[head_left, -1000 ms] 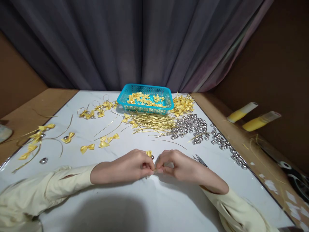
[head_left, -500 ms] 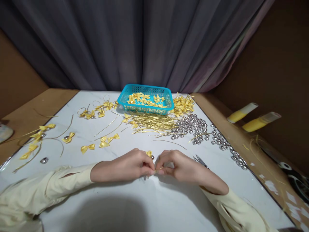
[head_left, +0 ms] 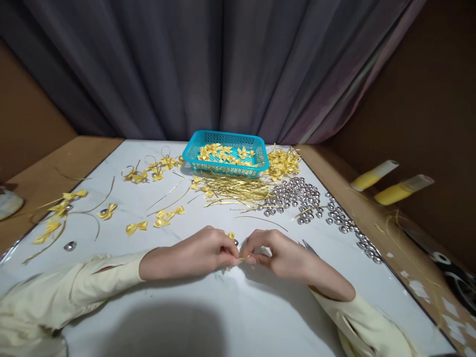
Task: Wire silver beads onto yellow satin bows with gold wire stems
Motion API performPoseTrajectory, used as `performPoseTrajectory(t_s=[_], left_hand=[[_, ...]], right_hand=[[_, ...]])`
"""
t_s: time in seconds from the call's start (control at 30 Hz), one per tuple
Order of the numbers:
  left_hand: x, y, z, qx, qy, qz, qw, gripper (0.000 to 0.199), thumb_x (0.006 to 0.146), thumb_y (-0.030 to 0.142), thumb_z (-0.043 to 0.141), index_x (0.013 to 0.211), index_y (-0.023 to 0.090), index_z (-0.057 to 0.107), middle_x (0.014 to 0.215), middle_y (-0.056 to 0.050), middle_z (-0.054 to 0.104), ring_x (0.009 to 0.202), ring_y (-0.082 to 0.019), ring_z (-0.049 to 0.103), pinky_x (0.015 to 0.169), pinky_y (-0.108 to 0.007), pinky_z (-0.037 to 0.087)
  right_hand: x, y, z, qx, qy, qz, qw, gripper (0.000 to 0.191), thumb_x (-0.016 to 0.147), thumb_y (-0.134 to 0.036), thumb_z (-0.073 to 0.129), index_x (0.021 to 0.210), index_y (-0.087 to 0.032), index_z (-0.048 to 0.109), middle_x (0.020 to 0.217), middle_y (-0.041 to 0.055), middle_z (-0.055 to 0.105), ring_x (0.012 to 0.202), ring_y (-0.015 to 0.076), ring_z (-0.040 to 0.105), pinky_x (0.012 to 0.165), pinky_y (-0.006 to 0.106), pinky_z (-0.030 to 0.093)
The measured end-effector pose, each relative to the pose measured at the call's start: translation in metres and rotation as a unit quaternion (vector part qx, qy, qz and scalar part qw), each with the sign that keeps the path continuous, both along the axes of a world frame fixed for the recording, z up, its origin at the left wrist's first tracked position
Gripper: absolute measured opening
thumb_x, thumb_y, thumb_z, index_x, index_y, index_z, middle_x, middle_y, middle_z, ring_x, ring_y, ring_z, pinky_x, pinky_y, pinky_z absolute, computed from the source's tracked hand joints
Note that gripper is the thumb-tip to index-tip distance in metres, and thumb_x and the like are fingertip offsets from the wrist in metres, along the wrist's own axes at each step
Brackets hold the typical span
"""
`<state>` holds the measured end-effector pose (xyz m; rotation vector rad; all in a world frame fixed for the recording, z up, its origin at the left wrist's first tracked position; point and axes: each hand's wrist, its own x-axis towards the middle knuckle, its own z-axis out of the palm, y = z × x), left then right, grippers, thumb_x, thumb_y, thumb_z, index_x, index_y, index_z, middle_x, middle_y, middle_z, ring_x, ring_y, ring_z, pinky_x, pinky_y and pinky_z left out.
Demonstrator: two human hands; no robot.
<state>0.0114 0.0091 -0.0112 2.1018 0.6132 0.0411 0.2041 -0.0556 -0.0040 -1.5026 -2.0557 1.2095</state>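
Note:
My left hand (head_left: 206, 250) and my right hand (head_left: 278, 255) meet at the centre of the table, both closed in a pinch. Between the fingertips shows a thin gold wire (head_left: 243, 258); most of it is hidden by the fingers. Just beyond my left fingers lies a yellow ribbon bow (head_left: 231, 235) with a silver bead (head_left: 235, 242) beside it. Something small and pale shows below the left fingertips, too covered to make out. Partly behind my right hand lie scissors (head_left: 309, 247), their blades showing.
A blue basket (head_left: 225, 172) holds yellow bows at the back. In front of it lies a pile of gold wires (head_left: 238, 189). Silver beads (head_left: 297, 193) spread to the right. More bows (head_left: 136, 228) and curved wires lie on the left. Two yellow tubes (head_left: 403, 190) rest beyond the right edge.
My right fingertips have shifted slightly away from the left ones, with the gold wire still between them. The view has moved a little; the things on the table lie as before.

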Motion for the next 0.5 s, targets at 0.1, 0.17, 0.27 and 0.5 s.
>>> performPoseTrajectory(t_s=[0.1, 0.17, 0.27, 0.5], left_hand=[[0.0000, 0.0003, 0.0002, 0.007, -0.003, 0.003, 1.000, 0.018, 0.080, 0.018, 0.056, 0.084, 0.012, 0.073, 0.071, -0.005, 0.065, 0.065, -0.013, 0.057, 0.060, -0.019, 0.041], [0.0002, 0.0003, 0.0003, 0.009, -0.005, 0.003, 1.000, 0.018, 0.080, 0.018, 0.056, 0.083, 0.013, 0.073, 0.070, -0.004, 0.065, 0.065, -0.013, 0.057, 0.060, -0.019, 0.041], [0.0003, 0.0003, -0.0001, 0.009, -0.012, 0.002, 1.000, 0.019, 0.081, 0.018, 0.055, 0.081, 0.013, 0.073, 0.068, -0.004, 0.064, 0.065, -0.013, 0.057, 0.060, -0.019, 0.041], [-0.0005, 0.0011, -0.0003, 0.017, -0.009, 0.011, 1.000, 0.019, 0.081, 0.020, 0.055, 0.080, 0.013, 0.073, 0.070, -0.004, 0.065, 0.065, -0.013, 0.057, 0.060, -0.019, 0.041]], right_hand=[[0.0000, 0.0004, 0.0023, -0.001, -0.002, 0.002, 1.000, 0.027, 0.067, 0.000, 0.049, 0.075, -0.013, 0.072, 0.069, 0.0032, 0.066, 0.073, 0.0169, 0.060, 0.071, 0.027, 0.046], [0.0000, 0.0008, 0.0030, 0.002, 0.000, 0.002, 1.000, 0.027, 0.067, 0.000, 0.048, 0.073, -0.014, 0.071, 0.068, 0.0026, 0.066, 0.072, 0.0166, 0.060, 0.070, 0.026, 0.046], [-0.0002, 0.0012, 0.0028, 0.008, 0.006, 0.001, 1.000, 0.027, 0.068, -0.002, 0.049, 0.072, -0.015, 0.071, 0.068, 0.0020, 0.067, 0.071, 0.0161, 0.059, 0.069, 0.026, 0.046], [-0.0003, 0.0017, 0.0043, 0.007, 0.008, 0.000, 1.000, 0.026, 0.069, -0.004, 0.050, 0.075, -0.015, 0.073, 0.068, 0.0021, 0.067, 0.071, 0.0162, 0.060, 0.069, 0.026, 0.046]])
